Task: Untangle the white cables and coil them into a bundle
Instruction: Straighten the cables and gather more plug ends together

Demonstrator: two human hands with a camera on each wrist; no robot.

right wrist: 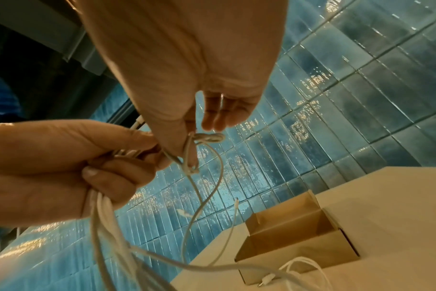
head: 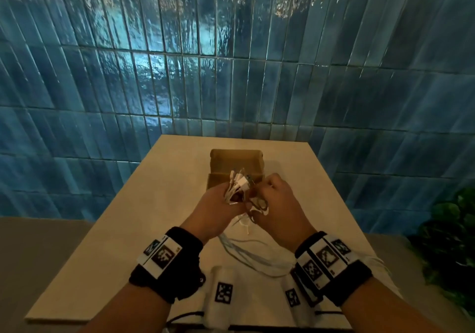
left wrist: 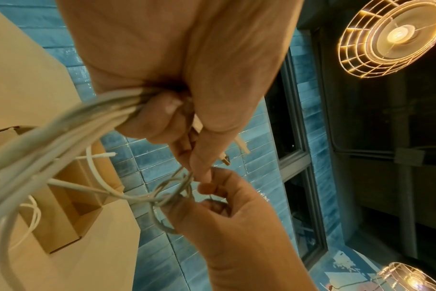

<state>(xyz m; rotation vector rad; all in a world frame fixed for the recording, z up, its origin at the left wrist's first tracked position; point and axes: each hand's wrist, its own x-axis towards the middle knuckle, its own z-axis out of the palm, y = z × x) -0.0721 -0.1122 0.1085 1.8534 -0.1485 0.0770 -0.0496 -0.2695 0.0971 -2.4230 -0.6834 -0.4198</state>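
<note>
My left hand [head: 214,204] holds the white cables [head: 237,186] in a closed fist, above the table [head: 102,242] and just in front of the cardboard box [head: 236,163]. My right hand [head: 279,201] pinches a knotted loop [right wrist: 207,137] beside it. Loose strands hang down to the table, one end lying beside the open box; I see nothing inside.
</note>
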